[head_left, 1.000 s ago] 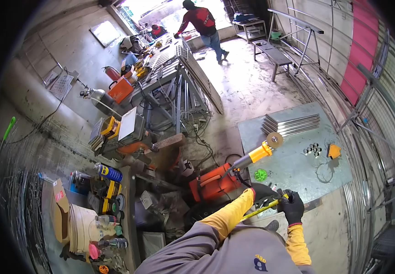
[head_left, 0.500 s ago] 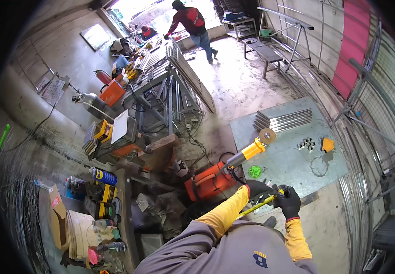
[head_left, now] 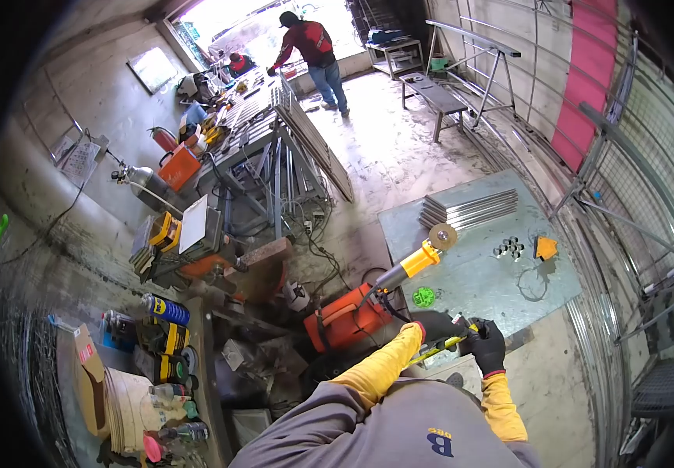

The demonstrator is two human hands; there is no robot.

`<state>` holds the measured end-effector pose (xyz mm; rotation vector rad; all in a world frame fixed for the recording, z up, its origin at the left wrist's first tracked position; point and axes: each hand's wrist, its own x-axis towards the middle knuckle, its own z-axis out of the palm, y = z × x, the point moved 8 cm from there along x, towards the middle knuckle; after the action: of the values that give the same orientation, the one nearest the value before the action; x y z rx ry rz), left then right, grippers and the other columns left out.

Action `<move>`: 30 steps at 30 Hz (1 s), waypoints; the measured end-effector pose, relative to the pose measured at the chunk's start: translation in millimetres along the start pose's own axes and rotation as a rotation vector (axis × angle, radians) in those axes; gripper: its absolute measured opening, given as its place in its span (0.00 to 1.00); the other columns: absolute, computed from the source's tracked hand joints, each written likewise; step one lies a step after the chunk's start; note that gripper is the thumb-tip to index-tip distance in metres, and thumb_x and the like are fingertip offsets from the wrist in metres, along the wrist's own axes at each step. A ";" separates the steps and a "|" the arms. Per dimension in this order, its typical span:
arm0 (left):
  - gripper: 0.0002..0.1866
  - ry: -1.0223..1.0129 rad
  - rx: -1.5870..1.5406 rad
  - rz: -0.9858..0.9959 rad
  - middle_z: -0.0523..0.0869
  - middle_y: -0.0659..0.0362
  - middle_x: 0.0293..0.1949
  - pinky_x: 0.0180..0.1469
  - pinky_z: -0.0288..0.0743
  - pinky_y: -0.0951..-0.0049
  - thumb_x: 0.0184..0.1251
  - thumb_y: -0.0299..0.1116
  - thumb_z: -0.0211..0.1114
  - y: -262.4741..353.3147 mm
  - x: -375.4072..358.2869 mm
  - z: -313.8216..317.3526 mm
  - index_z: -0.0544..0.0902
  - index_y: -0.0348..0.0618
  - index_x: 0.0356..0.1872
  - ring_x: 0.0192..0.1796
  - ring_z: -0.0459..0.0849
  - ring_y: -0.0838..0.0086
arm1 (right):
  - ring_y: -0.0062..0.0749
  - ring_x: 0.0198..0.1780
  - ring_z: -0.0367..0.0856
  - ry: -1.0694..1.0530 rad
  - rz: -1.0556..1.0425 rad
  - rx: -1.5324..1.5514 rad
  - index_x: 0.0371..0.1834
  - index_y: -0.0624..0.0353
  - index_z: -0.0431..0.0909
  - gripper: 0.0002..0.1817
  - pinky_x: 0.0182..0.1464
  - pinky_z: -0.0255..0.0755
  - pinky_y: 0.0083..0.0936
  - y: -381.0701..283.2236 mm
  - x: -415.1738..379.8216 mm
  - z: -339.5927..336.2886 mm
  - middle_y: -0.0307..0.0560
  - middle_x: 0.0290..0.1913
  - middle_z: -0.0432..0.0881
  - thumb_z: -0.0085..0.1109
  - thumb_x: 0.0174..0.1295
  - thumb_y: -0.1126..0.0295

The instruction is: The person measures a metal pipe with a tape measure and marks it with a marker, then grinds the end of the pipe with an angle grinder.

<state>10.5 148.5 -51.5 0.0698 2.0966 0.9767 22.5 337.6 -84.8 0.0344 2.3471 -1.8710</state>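
1. head view, looking down past a grey shirt with yellow sleeves. both hands wear black gloves and sit close together in front of the body, above the near edge of a metal sheet lying on the floor.
2. left hand is closed around one end of a yellow tape measure; right hand is closed on its other end. the tape runs as a short slanted yellow strip between the two hands.
3. just beyond the hands, on the sheet: a small green round item; an angle grinder with yellow body and disc pointing away from the person.
4. further out on the sheet: a stack of metal bars, a cluster of short tube pieces, an orange triangular block, a loop of wire.
5. an orange case stands on the floor just left of the hands, touching the sheet's edge or nearly so; cannot tell which.
6. lower left: a cluttered shelf with a blue-and-yellow spray can.
7. far end of the room: another person in a red top stands beside a long work surface loaded with tools.
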 end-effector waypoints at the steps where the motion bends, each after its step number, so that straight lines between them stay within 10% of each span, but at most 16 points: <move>1: 0.29 0.001 -0.004 0.001 0.91 0.60 0.26 0.32 0.74 0.64 0.70 0.67 0.67 0.0 0.4 -0.4 0.97 0.51 0.42 0.26 0.84 0.72 | 0.24 0.48 0.91 0.002 0.002 0.000 0.61 0.59 0.87 0.18 0.55 0.84 0.26 2.6 0.8 -0.7 0.43 0.50 0.95 0.76 0.70 0.73; 30: 0.26 -0.027 -0.206 -0.072 0.88 0.61 0.24 0.26 0.65 0.65 0.73 0.64 0.71 -2.0 -3.7 3.3 0.94 0.49 0.42 0.22 0.78 0.77 | 0.20 0.46 0.86 -0.055 0.087 -0.107 0.63 0.62 0.86 0.18 0.52 0.82 0.24 5.0 5.5 0.4 0.39 0.47 0.92 0.76 0.72 0.75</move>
<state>15.7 147.8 -51.7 -0.0965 1.9494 1.1360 17.5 338.0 -90.4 0.0714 2.3648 -1.6839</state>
